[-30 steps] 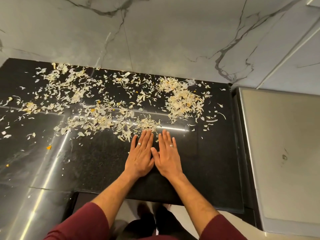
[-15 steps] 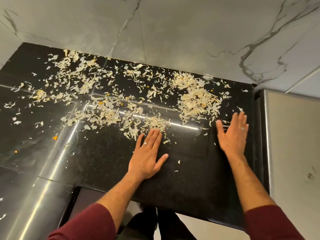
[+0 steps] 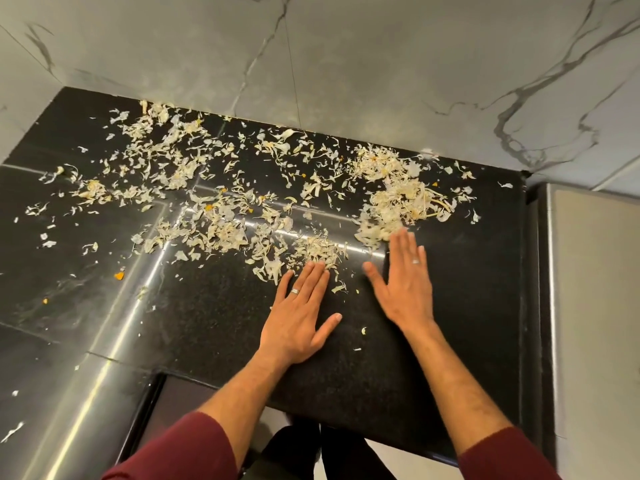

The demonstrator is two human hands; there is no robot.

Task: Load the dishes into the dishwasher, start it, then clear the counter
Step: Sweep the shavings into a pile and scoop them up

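Both hands lie flat, fingers straight: left hand [image 3: 298, 318] and right hand [image 3: 405, 285] touching scattered peelings [image 3: 398, 199] on the black worktop [image 3: 214, 317].

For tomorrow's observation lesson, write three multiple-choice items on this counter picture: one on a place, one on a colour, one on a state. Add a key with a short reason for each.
1. Where does the thickest heap of peelings lie?
A. by the counter's front edge
B. near the back wall, just beyond the right hand
C. on the steel appliance

2. What colour is the countertop?
A. white
B. wooden brown
C. black

3. How does the left hand lie?
A. flat, fingers straight
B. in a fist
C. pinching a scrap

Key: B, the heap lies past the right fingertips, towards the wall; C, the stone is glossy black; A, the palm rests flat and holds nothing.
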